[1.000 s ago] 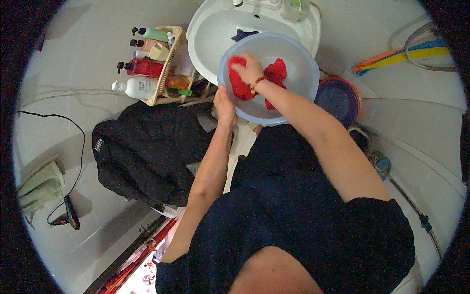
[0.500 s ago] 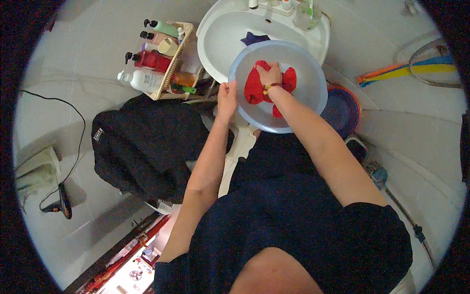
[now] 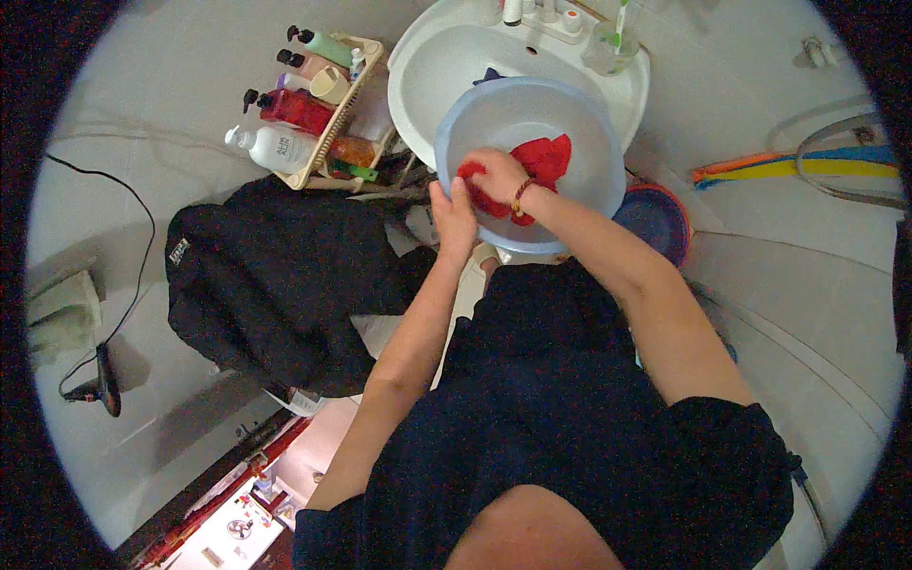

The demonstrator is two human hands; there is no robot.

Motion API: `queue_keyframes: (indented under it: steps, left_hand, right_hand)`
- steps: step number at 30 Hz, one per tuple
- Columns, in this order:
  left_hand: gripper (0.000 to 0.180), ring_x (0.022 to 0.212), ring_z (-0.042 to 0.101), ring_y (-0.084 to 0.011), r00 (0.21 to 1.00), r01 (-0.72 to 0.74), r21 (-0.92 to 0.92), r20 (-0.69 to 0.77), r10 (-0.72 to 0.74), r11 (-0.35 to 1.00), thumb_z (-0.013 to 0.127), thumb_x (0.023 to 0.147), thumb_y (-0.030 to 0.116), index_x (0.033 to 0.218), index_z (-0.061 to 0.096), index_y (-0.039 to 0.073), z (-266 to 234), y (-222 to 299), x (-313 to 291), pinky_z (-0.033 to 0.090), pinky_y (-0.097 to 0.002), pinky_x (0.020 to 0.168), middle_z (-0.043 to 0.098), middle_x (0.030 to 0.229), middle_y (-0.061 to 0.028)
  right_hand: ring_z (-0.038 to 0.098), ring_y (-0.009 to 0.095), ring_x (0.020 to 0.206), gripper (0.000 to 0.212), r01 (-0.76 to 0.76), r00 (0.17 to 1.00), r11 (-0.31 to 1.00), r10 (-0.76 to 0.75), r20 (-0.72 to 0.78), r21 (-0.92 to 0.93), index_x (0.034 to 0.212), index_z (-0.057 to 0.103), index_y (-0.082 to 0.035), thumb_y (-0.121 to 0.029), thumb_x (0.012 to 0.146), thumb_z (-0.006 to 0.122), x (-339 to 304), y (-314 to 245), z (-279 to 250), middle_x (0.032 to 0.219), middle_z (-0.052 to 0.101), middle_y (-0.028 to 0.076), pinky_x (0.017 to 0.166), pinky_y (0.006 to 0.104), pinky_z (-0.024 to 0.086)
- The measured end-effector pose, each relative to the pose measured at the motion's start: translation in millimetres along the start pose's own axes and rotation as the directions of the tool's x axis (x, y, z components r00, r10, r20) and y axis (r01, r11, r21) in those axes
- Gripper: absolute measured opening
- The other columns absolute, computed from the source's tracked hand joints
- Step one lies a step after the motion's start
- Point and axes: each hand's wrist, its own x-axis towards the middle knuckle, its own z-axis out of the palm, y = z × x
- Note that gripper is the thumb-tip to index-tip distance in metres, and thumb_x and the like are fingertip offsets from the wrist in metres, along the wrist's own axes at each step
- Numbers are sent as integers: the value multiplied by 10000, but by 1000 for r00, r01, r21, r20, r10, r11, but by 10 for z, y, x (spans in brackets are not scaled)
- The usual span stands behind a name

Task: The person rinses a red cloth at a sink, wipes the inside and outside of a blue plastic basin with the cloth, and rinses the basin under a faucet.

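A light blue plastic basin (image 3: pixel 597 166) is held tilted against the near edge of the white sink (image 3: pixel 425 81). My left hand (image 3: pixel 455 220) grips the basin's left rim from outside. Inside the basin, my right hand (image 3: pixel 498 177), with a beaded bracelet at the wrist, is closed on the left part of a red cloth (image 3: pixel 544 160). The rest of that cloth lies spread to the right of the hand; its exact kind cannot be made out. Behind the basin, a bit of dark blue cloth (image 3: pixel 488 75) shows in the sink.
A cream rack (image 3: pixel 332 128) with several pump bottles stands left of the sink. Below it hangs a black garment (image 3: pixel 271 280). A dark blue tub (image 3: pixel 655 223) with an orange rim sits low at the right. A glass (image 3: pixel 608 52) holding a toothbrush stands on the sink's back corner.
My right hand has moved left and down within the basin, drawing part of the red cloth toward the left rim. The basin now covers more of the dark blue cloth.
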Motion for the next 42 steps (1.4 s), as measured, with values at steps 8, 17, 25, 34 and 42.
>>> queue_keyframes:
  steps: [8,17,25,34,42]
  left_hand:
    - [356,729,479,-136,986,164,-110,34,-161,980,368,953,304,932,521,-16,-6,63,209,414,-293,680,531,800,-65]
    - [410,761,508,-191,973,223,-13,65,-222,975,371,938,327,902,528,-50,81,122,154,407,-340,696,557,801,-103]
    - [446,754,535,-282,995,27,126,93,-39,992,322,937,346,895,513,-55,9,82,150,406,-388,700,559,814,-184]
    - [376,708,478,-190,991,80,128,97,-93,988,375,939,302,857,498,-44,58,46,48,397,-353,644,524,756,-125]
    - [336,683,500,-186,974,158,171,135,-182,972,374,937,256,848,490,-46,7,226,27,414,-352,631,545,745,-130]
  right_hand:
    - [583,339,908,297,-194,964,963,222,-149,185,974,601,-66,-239,736,645,-24,-180,4,943,617,174,808,396,455]
    - [605,250,830,324,19,227,675,716,-661,738,984,573,1,-177,742,693,571,488,-180,908,640,139,759,334,474]
    - [597,300,843,234,39,997,998,-36,-68,40,908,607,-51,-216,750,656,18,-240,-190,908,618,154,762,362,463]
    - [613,258,853,310,-137,231,693,717,-657,708,908,606,4,-250,750,686,529,49,-234,911,638,149,753,352,470]
    - [573,340,902,295,-161,917,986,165,-362,44,896,616,-62,-316,747,639,170,-269,-167,943,602,152,777,416,461]
